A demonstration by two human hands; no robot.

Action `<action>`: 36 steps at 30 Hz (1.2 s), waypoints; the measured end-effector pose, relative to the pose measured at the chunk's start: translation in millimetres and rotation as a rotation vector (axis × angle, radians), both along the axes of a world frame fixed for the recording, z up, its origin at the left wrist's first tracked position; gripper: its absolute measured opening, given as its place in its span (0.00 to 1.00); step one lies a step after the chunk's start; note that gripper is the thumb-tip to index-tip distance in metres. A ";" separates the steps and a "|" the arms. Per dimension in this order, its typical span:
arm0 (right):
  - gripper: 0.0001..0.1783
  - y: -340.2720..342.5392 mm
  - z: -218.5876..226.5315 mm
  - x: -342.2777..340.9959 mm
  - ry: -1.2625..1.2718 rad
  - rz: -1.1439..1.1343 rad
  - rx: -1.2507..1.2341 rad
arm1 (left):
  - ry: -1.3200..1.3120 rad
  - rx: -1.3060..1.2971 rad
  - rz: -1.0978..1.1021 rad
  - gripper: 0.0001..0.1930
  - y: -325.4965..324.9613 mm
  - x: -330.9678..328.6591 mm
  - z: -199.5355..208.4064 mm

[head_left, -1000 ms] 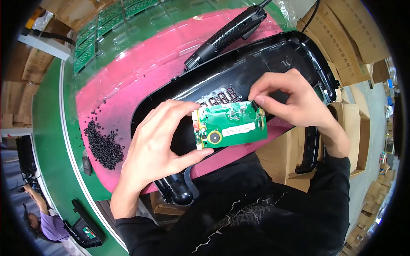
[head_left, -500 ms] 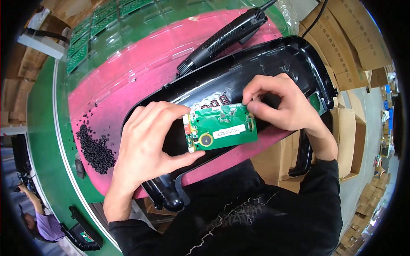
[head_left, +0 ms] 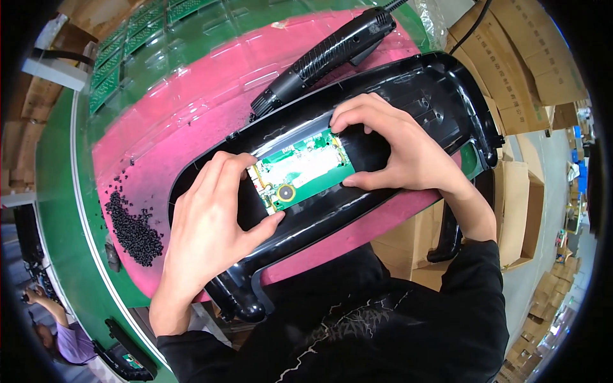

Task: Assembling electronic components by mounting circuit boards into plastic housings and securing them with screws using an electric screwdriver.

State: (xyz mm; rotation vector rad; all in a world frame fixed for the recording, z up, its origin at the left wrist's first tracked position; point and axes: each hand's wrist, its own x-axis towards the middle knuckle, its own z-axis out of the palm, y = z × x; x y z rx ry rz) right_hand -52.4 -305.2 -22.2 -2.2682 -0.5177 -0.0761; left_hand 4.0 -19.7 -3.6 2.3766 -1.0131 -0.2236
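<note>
A green circuit board [head_left: 305, 171] lies flat inside a long black plastic housing [head_left: 399, 83], glare whitening its middle. My left hand [head_left: 211, 220] has its thumb and fingers closed on the board's left edge, beside the small connectors. At the opposite edge, my right hand [head_left: 415, 153] grips the board, fingertips at the far corner and thumb at the near one. Whether the board rests fully on the housing floor, I cannot tell.
Behind the housing lies a black electric screwdriver [head_left: 325, 60] with a cord. Small black screws [head_left: 135, 230] are heaped on the pink mat [head_left: 147, 153] at left. Clear plastic trays cover the far side. Cardboard boxes [head_left: 523, 204] stand at right; a person in purple [head_left: 73, 341] works at lower left.
The board has moved left and down into the housing, hiding the red-and-white parts behind it. My right hand has shifted left, from pinching one corner to spanning the right edge.
</note>
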 end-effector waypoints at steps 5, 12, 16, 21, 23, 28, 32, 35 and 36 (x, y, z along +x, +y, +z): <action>0.31 0.3 0.0 -0.5 -0.007 0.008 -0.026 | -0.038 0.052 -0.032 0.32 0.1 -0.5 0.1; 0.33 -0.9 -0.5 -0.9 -0.010 -0.002 -0.044 | -0.037 0.052 -0.027 0.32 -1.2 -0.9 -0.4; 0.33 -1.3 1.7 -0.5 0.001 -0.003 -0.050 | -0.039 0.053 -0.030 0.32 -2.3 -0.7 1.2; 0.32 3.6 8.5 -0.3 0.072 -0.035 -0.039 | -0.027 0.063 -0.041 0.33 0.4 -1.4 1.5; 0.32 5.3 9.9 -0.2 0.073 -0.032 -0.043 | -0.033 0.066 -0.043 0.33 2.1 -0.6 1.6; 0.34 8.2 14.3 -1.7 0.153 -0.090 -0.041 | -0.072 0.060 -0.083 0.33 7.5 -0.2 -2.8; 0.36 10.9 12.9 -1.7 0.109 -0.089 -0.063 | -0.153 0.011 -0.097 0.34 12.8 -0.9 -7.4; 0.42 11.0 10.6 -0.6 0.125 -0.061 -0.078 | -0.175 -0.021 -0.098 0.37 18.4 0.7 -13.0; 0.45 12.0 10.5 -1.8 0.120 -0.067 -0.088 | -0.177 -0.036 -0.111 0.38 20.4 1.3 -12.6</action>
